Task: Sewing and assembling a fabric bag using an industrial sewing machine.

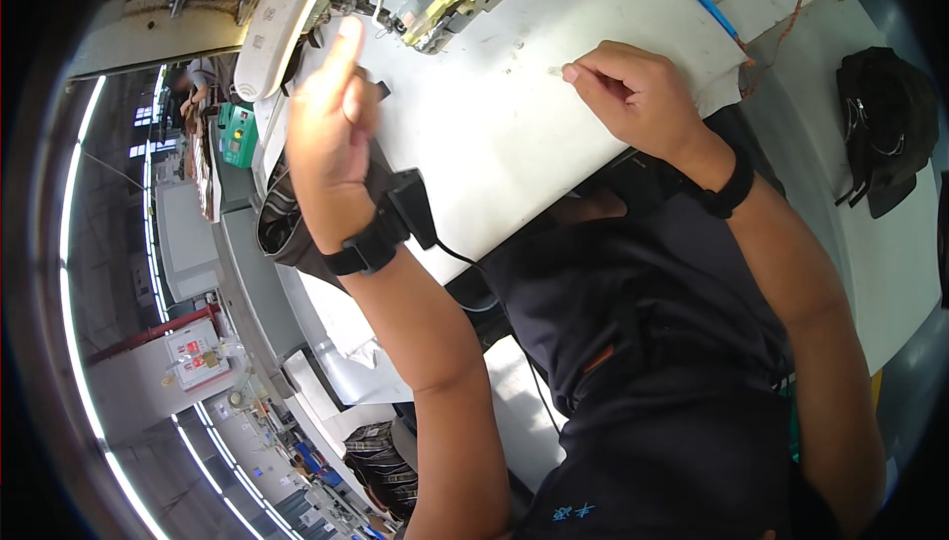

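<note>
My left hand (331,130) is raised with the fingers together and stretched toward the sewing machine head (440,1); it wears a black wrist strap with a small black box and cable. It holds nothing that I can see. My right hand (638,95) rests on the white table top (504,144), thumb and forefinger pinched on something tiny and pale at the fingertips; I cannot tell what it is. A black band circles that wrist.
A dark bundle of fabric (282,228) hangs at the table's left edge. A black bag (885,130) lies on the white surface at right. A blue pen-like tool (714,8) and an orange cord (791,16) lie at the back. Stacked dark pieces (381,456) sit below.
</note>
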Available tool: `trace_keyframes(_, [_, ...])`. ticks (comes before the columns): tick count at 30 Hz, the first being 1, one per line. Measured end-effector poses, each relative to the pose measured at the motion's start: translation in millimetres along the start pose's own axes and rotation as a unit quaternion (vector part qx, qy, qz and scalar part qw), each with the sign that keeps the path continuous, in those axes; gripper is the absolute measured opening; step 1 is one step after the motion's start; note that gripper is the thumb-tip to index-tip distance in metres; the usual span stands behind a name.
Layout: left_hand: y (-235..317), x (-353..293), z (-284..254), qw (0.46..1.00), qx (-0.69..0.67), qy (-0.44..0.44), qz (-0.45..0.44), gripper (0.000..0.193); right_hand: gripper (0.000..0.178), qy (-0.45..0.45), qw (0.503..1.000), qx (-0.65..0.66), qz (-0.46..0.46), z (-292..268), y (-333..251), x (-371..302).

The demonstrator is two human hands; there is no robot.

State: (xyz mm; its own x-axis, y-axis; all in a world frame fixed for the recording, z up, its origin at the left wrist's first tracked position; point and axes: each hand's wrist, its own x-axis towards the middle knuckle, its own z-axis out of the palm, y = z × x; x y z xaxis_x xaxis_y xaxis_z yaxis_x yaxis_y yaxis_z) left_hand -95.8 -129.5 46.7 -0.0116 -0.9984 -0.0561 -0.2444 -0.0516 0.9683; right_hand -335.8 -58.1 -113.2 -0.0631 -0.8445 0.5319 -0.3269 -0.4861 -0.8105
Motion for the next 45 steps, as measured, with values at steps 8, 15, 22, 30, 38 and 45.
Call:
trace_keyframes(8, [-70,-84,30,0.911,-0.319,-0.193,-0.175,0.07,0.012,-0.012,0.999,-0.001,0.033,-1,-8,4])
trace_keyframes(15, [-126,-224,91,0.833,-0.26,-0.279,-0.402,0.069,0.032,-0.235,0.863,0.352,0.276,-3,-65,2])
trace_keyframes(22, [-142,-229,65,0.979,0.172,-0.105,-0.035,0.038,0.029,-0.202,0.93,0.256,0.171,6,-79,-24])
trace_keyframes(30, [-33,-188,2,0.916,0.206,0.154,0.309,0.014,0.027,-0.217,0.967,0.033,0.13,-28,-39,-98])
trace_keyframes(38, [-62,-122,68,0.669,0.529,-0.289,0.435,0.029,0.025,-0.247,0.952,0.022,0.178,-59,-27,-144])
trace_keyframes(45, [-75,-120,44,0.744,0.429,-0.183,0.478,0.033,0.025,-0.255,0.948,-0.131,0.138,-108,-26,-127])
